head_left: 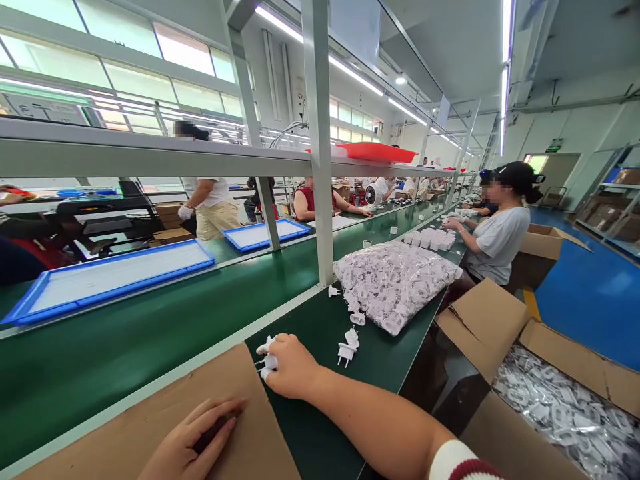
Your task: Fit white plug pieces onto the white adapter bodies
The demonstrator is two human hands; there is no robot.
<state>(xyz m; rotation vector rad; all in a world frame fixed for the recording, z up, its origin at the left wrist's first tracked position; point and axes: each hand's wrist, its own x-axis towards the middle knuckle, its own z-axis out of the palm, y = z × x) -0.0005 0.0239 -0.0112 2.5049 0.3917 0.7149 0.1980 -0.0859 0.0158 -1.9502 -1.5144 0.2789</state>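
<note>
My right hand (290, 368) reaches over the green bench, white covers on its fingertips. Its fingers close round a white plug piece (271, 361), whose metal pins point left. Lower down, my left hand (193, 440) rests on a brown cardboard sheet (235, 393), fingers loosely bent and thumb apart from them, holding nothing that I can see. Right of my right hand lie a few loose white plug pieces (348, 351), some with pins showing. Behind them sits a clear plastic bag (395, 283) full of similar white parts.
An open carton (555, 353) with bagged white parts stands right of the bench. A grey upright post (318, 200) rises at the bench's back edge. Beyond runs a green belt (150, 360) with blue-rimmed trays (125, 267). A co-worker (500, 227) sits farther along.
</note>
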